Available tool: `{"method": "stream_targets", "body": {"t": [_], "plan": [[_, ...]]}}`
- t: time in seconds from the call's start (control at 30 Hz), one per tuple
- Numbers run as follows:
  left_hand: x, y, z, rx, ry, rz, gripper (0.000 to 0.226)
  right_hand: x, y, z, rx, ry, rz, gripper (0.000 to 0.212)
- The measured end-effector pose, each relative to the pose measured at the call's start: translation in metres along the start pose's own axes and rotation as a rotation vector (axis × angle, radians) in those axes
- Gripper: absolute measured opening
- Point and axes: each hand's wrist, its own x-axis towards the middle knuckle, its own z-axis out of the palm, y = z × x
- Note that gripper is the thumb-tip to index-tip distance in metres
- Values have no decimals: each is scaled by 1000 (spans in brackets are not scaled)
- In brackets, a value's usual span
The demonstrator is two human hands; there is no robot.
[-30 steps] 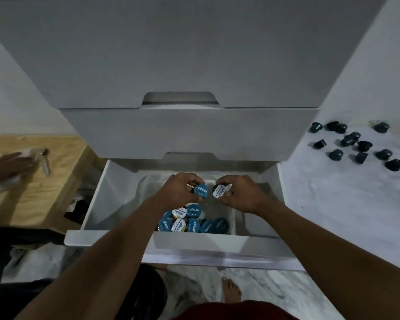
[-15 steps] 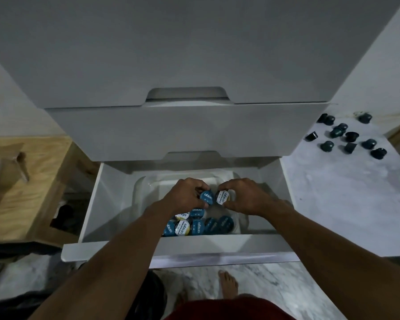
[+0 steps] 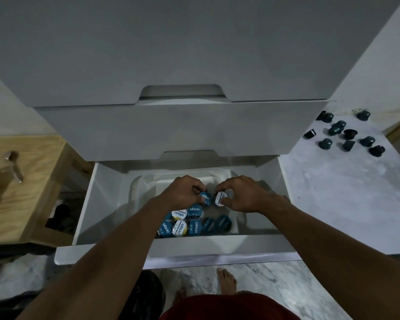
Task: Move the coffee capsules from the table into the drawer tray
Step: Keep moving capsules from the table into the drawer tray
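White-fronted bottom drawer [image 3: 217, 247] is standing pulled open as a person is reaching both hands into the clear plastic tray [image 3: 136, 189] inside it. The left hand [image 3: 183, 192] is pinching a blue-lidded round capsule [image 3: 205, 198] between thumb and curled fingers. The right hand [image 3: 243, 195] is gripping a white-lidded round capsule [image 3: 220, 198] the same way. The two capsules are hanging almost touching over the tray's middle. Beneath them, a packed cluster of foil-topped capsules [image 3: 194, 225], about eight, is lying lids-up at the tray's near end. On the pale marble-patterned table [image 3: 333, 192] to the right, roughly eleven dark scattered capsules [image 3: 346, 135] are waiting, well apart from the drawer. On that count the job is looking somewhat under half done, and neither held capsule is yet set down.
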Motion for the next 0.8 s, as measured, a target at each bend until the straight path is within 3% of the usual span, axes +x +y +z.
{"method": "stream_targets", "body": {"t": [0.17,0.8], "plan": [[0,3,0,61,-38,-5,21,1,2,-2,-17,-16,-18,30],[-3,13,2,174,-127,13,18,-6,0,-7,-30,-56,-107,26]]}}
